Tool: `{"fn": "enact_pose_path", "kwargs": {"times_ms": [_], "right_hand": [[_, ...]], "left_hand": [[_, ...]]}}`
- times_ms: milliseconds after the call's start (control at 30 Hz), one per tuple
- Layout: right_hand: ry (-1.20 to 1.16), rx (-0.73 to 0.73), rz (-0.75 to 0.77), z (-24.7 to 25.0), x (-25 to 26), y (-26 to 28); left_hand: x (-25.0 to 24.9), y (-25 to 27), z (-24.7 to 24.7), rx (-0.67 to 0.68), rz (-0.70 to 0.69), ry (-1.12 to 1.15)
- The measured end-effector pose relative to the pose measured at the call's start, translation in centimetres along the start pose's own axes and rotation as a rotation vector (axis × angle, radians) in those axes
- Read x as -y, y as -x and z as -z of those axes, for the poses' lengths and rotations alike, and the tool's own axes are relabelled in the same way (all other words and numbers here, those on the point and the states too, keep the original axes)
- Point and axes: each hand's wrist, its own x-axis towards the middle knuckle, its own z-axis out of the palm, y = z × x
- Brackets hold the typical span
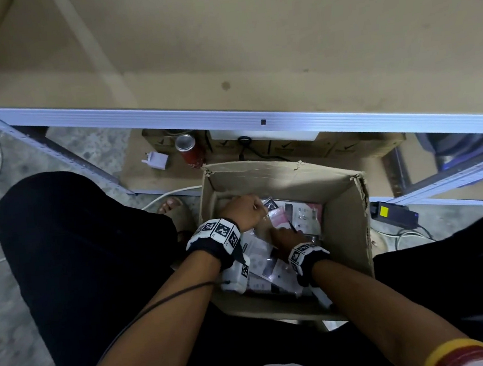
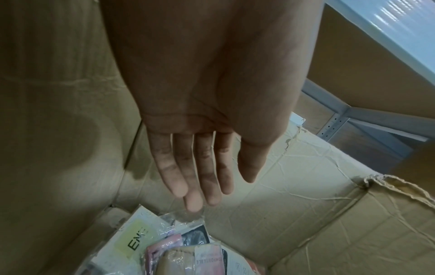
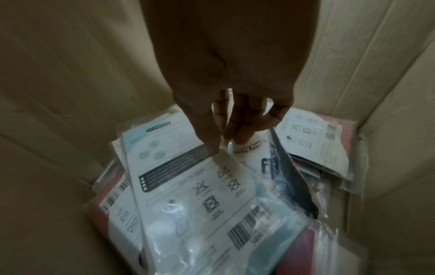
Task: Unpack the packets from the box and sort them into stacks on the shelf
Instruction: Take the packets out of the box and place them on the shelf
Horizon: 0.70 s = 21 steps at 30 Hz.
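Observation:
An open cardboard box (image 1: pixel 343 231) stands on the floor between my legs, holding several plastic-wrapped packets (image 1: pixel 303 215). My left hand (image 1: pixel 249 209) reaches into its far left part. In the left wrist view the left hand (image 2: pixel 212 191) has straight fingers, and the fingertips (image 2: pixel 193 206) touch the clear edge of a packet (image 2: pixel 186 219). My right hand (image 1: pixel 284 233) is lower in the box. Thumb and fingers of the right hand (image 3: pixel 223 143) pinch the top edge of a white packet (image 3: pixel 200 189) printed with laundry symbols. The brown shelf board (image 1: pixel 248 33) with a white metal edge lies beyond the box.
Under the shelf stand a red can (image 1: pixel 189 152), a white plug (image 1: pixel 156 160) and small brown cartons (image 1: pixel 305 146). A black adapter with a yellow sticker (image 1: pixel 386 212) and cables lie right of the box. A metal upright (image 1: pixel 51 143) slants at left.

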Motion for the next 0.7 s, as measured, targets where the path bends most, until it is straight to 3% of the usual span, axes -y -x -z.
{"fn": "enact_pose_path", "kwargs": {"times_ms": [233, 533, 700], "right_hand": [[-0.137, 0.079, -0.041, -1.0, 0.7, 0.1], [-0.066, 0.068, -0.052, -1.3, 1.6, 0.0], [0.066, 0.032, 0.017, -0.8, 1.7, 0.1]], "left_hand": [[0.0, 0.1, 0.1, 0.014, 0.001, 0.013], [0.7, 0.0, 0.2, 0.012, 0.015, 0.057], [0.8, -0.1, -0.1, 0.009, 0.023, 0.032]]}}
